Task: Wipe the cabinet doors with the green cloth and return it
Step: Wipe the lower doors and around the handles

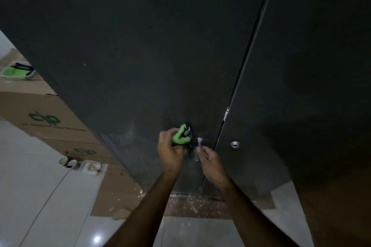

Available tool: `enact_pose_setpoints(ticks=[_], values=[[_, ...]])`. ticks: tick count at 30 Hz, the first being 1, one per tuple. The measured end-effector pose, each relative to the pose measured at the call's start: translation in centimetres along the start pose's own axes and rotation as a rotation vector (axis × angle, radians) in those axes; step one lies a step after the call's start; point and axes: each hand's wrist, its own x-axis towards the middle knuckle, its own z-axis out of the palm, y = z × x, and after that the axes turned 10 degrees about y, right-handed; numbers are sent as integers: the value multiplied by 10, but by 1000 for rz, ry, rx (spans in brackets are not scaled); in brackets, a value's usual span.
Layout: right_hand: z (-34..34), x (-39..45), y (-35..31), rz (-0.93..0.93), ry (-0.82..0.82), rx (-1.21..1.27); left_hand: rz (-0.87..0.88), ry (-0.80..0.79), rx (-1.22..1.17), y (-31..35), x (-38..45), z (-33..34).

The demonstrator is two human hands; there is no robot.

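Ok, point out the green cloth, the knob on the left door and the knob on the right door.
green cloth (180,136): head view, on the bunched fold showing above the left hand.
left door knob (199,141): head view, on its shiny round face.
right door knob (234,144): head view, on its metal rim.

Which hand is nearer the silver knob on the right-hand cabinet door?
The right hand. It is at the left door's knob, just across the door gap from the silver knob. The left hand, gripping the green cloth, is farther left.
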Motion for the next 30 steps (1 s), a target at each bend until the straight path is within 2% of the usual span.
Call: enact_pose_setpoints(ticks=[2, 4, 5, 7, 8, 10, 12, 14, 17, 18, 20, 22, 24, 26, 28, 30], values=[[-1, 2, 3, -32, -17, -41, -148, 64, 41, -11, -1, 3], [-2, 5, 4, -61, -29, -89, -319, 218, 19, -16, 7, 0], [-3, 6, 5, -63, -34, -87, -346, 284, 7, -14, 11, -2], [-6, 8, 5, -65, -57, -74, -282, 331, -18, -2, 11, 3], [-7, 9, 6, -64, -74, -66, -201, 304, -33, 6, 7, 8], [-11, 14, 8, -39, -116, -27, -29, 137, -49, 18, -5, 20], [-14, 18, 12, -32, -151, 6, 40, 5, -23, 15, -13, 25], [-15, 21, 16, -35, -176, 6, -55, 69, 12, 4, -13, 19], [-14, 20, 20, -28, -185, 34, -312, 300, 54, -7, -7, 9], [-14, 20, 21, -18, -181, 39, -318, 335, 38, -2, -8, 10], [-14, 20, 23, 38, -158, 81, -163, 304, -27, 19, -13, 22], [-12, 21, 24, 178, -113, 247, 23, 121, -44, 35, -25, 37], [-10, 21, 23, 287, -54, 402, 112, -11, 49, 34, -31, 42], [-9, 19, 20, 312, -13, 441, 70, 25, 142, 18, -25, 33], [-9, 16, 16, 243, -20, 430, -97, 146, 184, 3, -17, 16], [-8, 16, 18, 162, -28, 382, -123, 184, 162, 4, -15, 11]])
